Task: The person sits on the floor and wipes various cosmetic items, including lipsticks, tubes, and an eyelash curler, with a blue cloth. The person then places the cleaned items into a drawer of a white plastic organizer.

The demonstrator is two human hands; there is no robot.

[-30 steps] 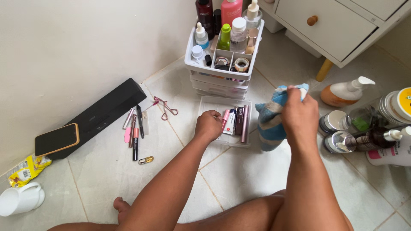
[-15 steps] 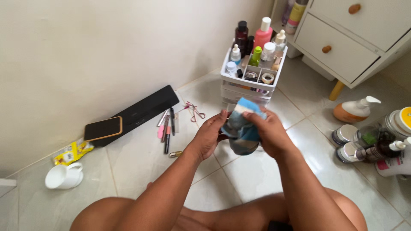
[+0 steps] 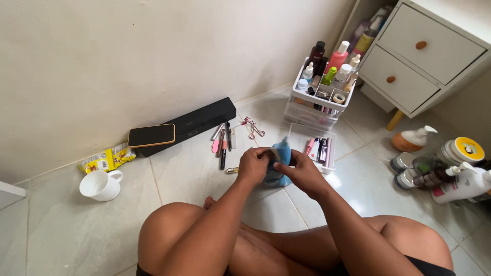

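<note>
The left hand [image 3: 254, 164] and right hand [image 3: 300, 173] met in front of the seated person's knees, both closed on a blue striped cloth [image 3: 279, 168] – fingers curled into its bunched top while the rest drooped to the tiled floor [image 3: 179, 174]. A second before, the left hand had rested at the clear shallow tray [image 3: 318, 151] of lipsticks and tubes while the right alone gripped the cloth; now the left had left the tray and joined in, and the cloth looked folded smaller – likely being readied for wiping. The tray lay just right of the hands, in front of the white drawer organizer [image 3: 319, 105]. Loose makeup pencils [image 3: 223, 142] lay to the left, near a black speaker bar [image 3: 192, 122].
</note>
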